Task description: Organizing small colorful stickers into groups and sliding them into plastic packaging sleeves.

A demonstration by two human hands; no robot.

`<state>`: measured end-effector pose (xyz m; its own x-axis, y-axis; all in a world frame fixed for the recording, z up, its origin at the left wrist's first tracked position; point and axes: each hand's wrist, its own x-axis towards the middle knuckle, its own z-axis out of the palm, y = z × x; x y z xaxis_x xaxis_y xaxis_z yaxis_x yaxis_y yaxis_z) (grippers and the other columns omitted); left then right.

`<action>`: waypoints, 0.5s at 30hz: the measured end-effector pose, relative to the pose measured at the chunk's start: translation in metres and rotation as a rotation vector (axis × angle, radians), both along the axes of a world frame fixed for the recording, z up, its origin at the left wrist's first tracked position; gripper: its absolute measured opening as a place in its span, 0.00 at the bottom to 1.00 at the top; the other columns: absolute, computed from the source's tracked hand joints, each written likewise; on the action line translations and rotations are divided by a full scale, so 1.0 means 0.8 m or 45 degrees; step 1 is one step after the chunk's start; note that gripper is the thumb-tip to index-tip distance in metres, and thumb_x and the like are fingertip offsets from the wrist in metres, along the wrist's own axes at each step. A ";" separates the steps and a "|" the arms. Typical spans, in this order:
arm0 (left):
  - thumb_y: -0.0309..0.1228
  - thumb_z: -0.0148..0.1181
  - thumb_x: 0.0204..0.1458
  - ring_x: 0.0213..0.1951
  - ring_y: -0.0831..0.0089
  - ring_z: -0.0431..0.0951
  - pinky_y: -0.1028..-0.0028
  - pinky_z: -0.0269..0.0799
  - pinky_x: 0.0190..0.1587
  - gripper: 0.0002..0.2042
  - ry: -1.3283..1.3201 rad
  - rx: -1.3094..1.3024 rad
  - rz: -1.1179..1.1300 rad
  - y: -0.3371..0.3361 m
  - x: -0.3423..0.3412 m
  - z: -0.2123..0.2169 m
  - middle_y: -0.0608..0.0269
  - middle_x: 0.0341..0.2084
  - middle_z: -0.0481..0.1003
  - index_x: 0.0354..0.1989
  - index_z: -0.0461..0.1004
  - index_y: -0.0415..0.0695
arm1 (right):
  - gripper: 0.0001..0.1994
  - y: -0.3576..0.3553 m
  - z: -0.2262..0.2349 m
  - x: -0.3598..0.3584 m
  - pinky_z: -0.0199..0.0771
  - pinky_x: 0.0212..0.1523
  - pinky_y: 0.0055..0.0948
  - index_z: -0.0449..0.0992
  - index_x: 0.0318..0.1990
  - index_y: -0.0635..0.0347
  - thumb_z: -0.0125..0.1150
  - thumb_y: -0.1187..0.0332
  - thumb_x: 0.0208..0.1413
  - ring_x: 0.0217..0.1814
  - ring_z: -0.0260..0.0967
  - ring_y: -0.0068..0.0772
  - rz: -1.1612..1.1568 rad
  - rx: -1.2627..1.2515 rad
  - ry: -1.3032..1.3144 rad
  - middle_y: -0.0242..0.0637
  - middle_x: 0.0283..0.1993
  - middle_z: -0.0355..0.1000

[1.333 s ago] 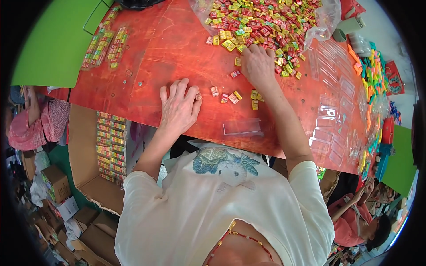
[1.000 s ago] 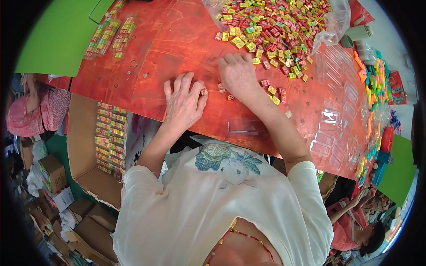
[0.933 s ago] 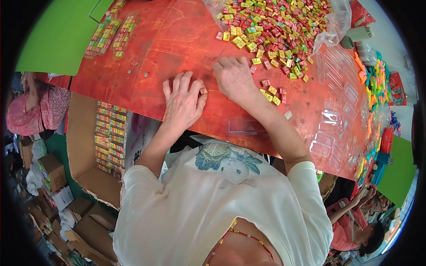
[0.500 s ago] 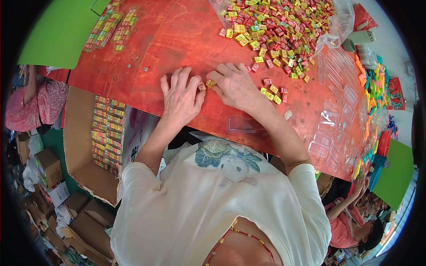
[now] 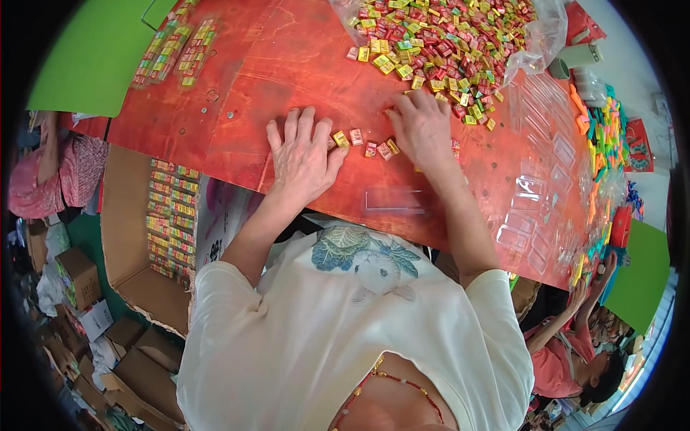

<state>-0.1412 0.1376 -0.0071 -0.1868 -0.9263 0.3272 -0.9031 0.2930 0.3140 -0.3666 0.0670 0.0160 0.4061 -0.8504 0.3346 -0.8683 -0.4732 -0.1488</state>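
Note:
My left hand (image 5: pixel 300 161) lies on the red table with its fingers spread. A small yellow box-shaped piece (image 5: pixel 341 138) sits beside its index finger and thumb, and another small piece is partly hidden behind that finger. To the right, my right hand (image 5: pixel 424 129) bends over the table near the front of the loose heap. Its fingertips are blurred and partly hidden, so I cannot tell whether it holds anything. Between the hands lie a pink piece (image 5: pixel 356 136), a red piece (image 5: pixel 370 149) and a reddish-brown piece (image 5: pixel 384 151).
A big heap of red and yellow pieces (image 5: pixel 445 47) spills from a clear bag. Rows of pieces (image 5: pixel 165 50) stand at the far left. Clear plastic trays (image 5: pixel 528 197) lie at right, one (image 5: pixel 392 200) near me. Left below, a cardboard box (image 5: pixel 129 215) holds packed rows. Another person (image 5: pixel 568 352) sits at right.
My right hand has moved right, away from my left hand and towards the heap. Several small pieces now show between the hands. My left fingers have spread, and its thumb has swung outward.

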 end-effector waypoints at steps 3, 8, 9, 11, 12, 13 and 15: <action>0.41 0.61 0.55 0.64 0.46 0.63 0.37 0.50 0.62 0.19 -0.052 -0.002 -0.009 -0.006 -0.005 -0.004 0.45 0.60 0.66 0.50 0.72 0.44 | 0.10 -0.004 -0.001 -0.020 0.63 0.49 0.42 0.78 0.45 0.51 0.65 0.65 0.56 0.47 0.71 0.40 -0.031 0.016 0.061 0.35 0.42 0.72; 0.40 0.60 0.56 0.64 0.46 0.62 0.38 0.51 0.62 0.17 -0.053 0.021 -0.115 -0.007 -0.002 -0.007 0.45 0.60 0.66 0.51 0.73 0.45 | 0.13 0.007 -0.008 -0.030 0.64 0.51 0.43 0.78 0.48 0.52 0.65 0.69 0.54 0.48 0.71 0.40 0.027 0.034 -0.004 0.35 0.42 0.72; 0.40 0.60 0.56 0.65 0.46 0.62 0.38 0.51 0.63 0.18 -0.035 0.022 -0.141 -0.005 -0.002 -0.008 0.45 0.61 0.66 0.52 0.72 0.45 | 0.14 0.009 -0.005 -0.029 0.64 0.51 0.42 0.77 0.49 0.52 0.65 0.70 0.54 0.48 0.71 0.40 0.092 0.052 -0.043 0.35 0.43 0.72; 0.40 0.61 0.56 0.65 0.46 0.62 0.39 0.51 0.63 0.19 -0.020 0.024 -0.170 -0.003 -0.003 -0.008 0.45 0.61 0.66 0.53 0.72 0.44 | 0.15 0.013 0.002 -0.025 0.64 0.52 0.42 0.77 0.50 0.52 0.66 0.71 0.53 0.48 0.71 0.40 0.155 0.071 -0.086 0.35 0.43 0.72; 0.40 0.61 0.56 0.65 0.45 0.62 0.39 0.51 0.63 0.20 0.018 0.031 -0.157 -0.003 -0.005 -0.006 0.45 0.61 0.65 0.54 0.72 0.44 | 0.16 0.015 0.006 -0.021 0.64 0.52 0.42 0.77 0.50 0.53 0.66 0.71 0.53 0.49 0.71 0.40 0.152 0.117 -0.098 0.35 0.44 0.73; 0.40 0.61 0.56 0.65 0.45 0.61 0.40 0.50 0.64 0.21 0.057 0.037 -0.145 -0.003 -0.007 -0.004 0.45 0.62 0.65 0.55 0.72 0.44 | 0.16 0.016 0.007 -0.018 0.64 0.53 0.42 0.76 0.51 0.53 0.66 0.70 0.53 0.49 0.71 0.41 0.148 0.163 -0.110 0.35 0.45 0.73; 0.41 0.61 0.56 0.65 0.45 0.61 0.40 0.51 0.64 0.21 0.058 0.032 -0.149 -0.005 -0.015 -0.001 0.45 0.62 0.65 0.55 0.71 0.44 | 0.17 0.014 0.004 -0.017 0.65 0.53 0.42 0.76 0.51 0.53 0.66 0.70 0.53 0.49 0.72 0.41 0.108 0.182 -0.083 0.36 0.45 0.73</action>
<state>-0.1530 0.1338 -0.0083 -0.2796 -0.9070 0.3149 -0.8479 0.3871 0.3622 -0.3805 0.0780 0.0195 0.4597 -0.8548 0.2409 -0.8126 -0.5143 -0.2743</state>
